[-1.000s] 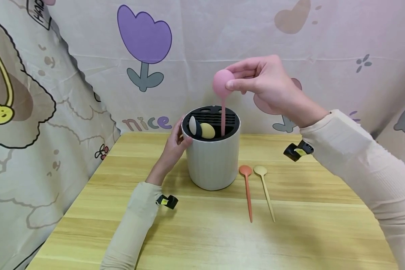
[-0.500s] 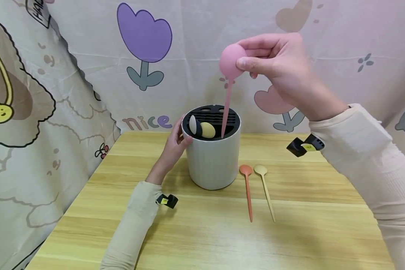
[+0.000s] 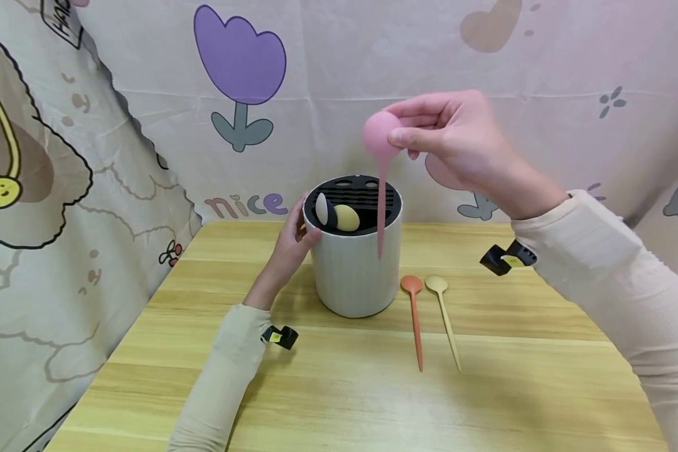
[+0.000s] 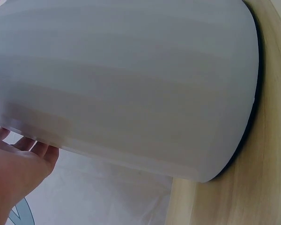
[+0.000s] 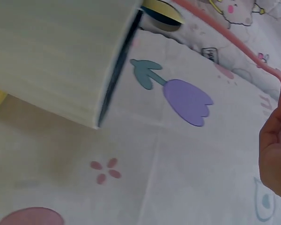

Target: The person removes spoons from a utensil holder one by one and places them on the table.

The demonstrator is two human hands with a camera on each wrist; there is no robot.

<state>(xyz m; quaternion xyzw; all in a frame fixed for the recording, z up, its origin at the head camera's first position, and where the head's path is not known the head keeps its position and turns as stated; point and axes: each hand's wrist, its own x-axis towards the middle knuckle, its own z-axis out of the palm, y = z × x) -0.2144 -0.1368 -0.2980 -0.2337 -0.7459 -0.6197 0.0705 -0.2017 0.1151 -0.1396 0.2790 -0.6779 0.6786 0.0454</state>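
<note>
My right hand (image 3: 457, 138) pinches a pink spoon (image 3: 377, 132) by its round bowl, handle pointing down. The handle passes in front of the black slotted top, and its tip overlaps the front wall of the white utensil holder (image 3: 356, 276). The right wrist view shows the spoon's handle (image 5: 225, 33) outside the holder's rim. My left hand (image 3: 288, 245) grips the holder's left side near the top, thumb at the front rim; the left wrist view shows its fingers against the wall. In the holder stand a white-and-dark-blue spoon (image 3: 324, 210) and a yellow spoon (image 3: 347, 218), handles hidden.
An orange spoon (image 3: 412, 314) and a pale yellow spoon (image 3: 444, 314) lie side by side on the wooden table (image 3: 328, 389), right of the holder. Printed cloth (image 3: 339, 63) hangs behind the table and along its left side.
The pink spoon has risen out of the holder's top with my right hand, shifted right, then come down in front of the rim. My left hand has stayed put.
</note>
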